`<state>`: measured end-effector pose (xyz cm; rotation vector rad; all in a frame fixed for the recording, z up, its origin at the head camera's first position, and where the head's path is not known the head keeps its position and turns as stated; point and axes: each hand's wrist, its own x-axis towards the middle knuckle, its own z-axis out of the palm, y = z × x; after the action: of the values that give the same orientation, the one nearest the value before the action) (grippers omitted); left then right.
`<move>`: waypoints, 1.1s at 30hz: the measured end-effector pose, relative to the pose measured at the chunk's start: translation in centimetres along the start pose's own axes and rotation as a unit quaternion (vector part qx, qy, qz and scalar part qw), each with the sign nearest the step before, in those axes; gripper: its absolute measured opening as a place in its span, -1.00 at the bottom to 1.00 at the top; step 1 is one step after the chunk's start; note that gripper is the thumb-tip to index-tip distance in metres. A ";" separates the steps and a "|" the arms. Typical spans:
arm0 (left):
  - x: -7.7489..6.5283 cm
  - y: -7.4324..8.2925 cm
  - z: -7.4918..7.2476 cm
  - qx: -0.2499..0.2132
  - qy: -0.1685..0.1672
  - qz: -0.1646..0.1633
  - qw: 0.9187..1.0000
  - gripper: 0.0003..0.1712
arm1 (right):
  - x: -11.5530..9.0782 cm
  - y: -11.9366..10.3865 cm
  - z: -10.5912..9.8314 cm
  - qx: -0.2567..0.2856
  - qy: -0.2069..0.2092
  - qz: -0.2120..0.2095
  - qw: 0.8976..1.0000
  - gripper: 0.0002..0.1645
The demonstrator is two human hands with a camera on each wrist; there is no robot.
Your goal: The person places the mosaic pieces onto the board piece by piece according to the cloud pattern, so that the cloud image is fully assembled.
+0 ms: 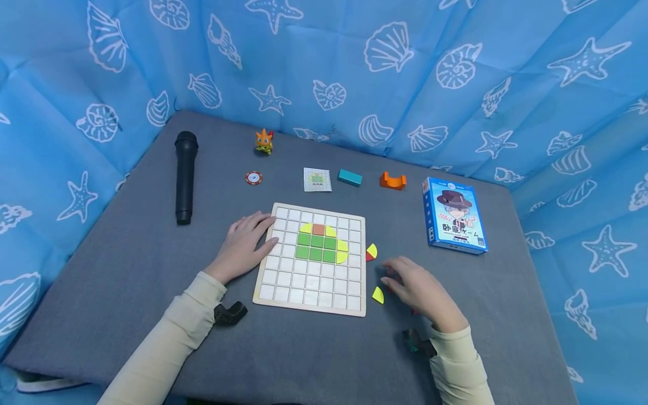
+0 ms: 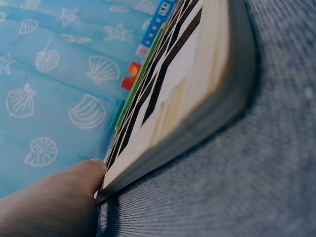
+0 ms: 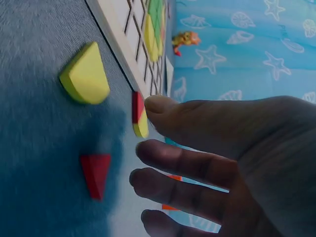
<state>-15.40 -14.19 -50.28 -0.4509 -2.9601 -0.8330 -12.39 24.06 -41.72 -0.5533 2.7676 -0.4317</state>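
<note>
My left hand [image 1: 244, 246] rests at the left edge of a square wooden grid board [image 1: 309, 307]; its thumb [image 2: 84, 177] touches the board's side in the left wrist view. Green squares [image 1: 316, 247], a brown square [image 1: 318, 229] and several yellow rounded pieces [image 1: 342, 257] lie in the grid. Over the table right of the board, my right hand [image 1: 422, 288] hovers with fingers apart, holding nothing. Close to it are a yellow quarter-circle piece [image 3: 86, 79] and a red triangle [image 3: 96, 175], mostly hidden by the hand in the head view. Another red piece [image 3: 137, 107] adjoins a yellow one [image 3: 141, 125] beside the board.
Behind the board lie a pattern card [image 1: 317, 180], a teal block [image 1: 350, 178], an orange arch block [image 1: 392, 180], a poker chip [image 1: 253, 178] and a small figurine [image 1: 264, 142]. A black microphone [image 1: 185, 177] is at left, a blue game box [image 1: 455, 216] at right.
</note>
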 end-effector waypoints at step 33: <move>-0.1 0.1 -0.2 -0.009 0.000 0.004 1.000 -0.36 | 3.0 0.0 1.2 -0.003 -0.030 0.018 0.999 -0.67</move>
<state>-15.27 -14.25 -50.13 -0.4625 -2.9516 -0.8604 -14.71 22.57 -43.50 -0.5096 2.7182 -0.3940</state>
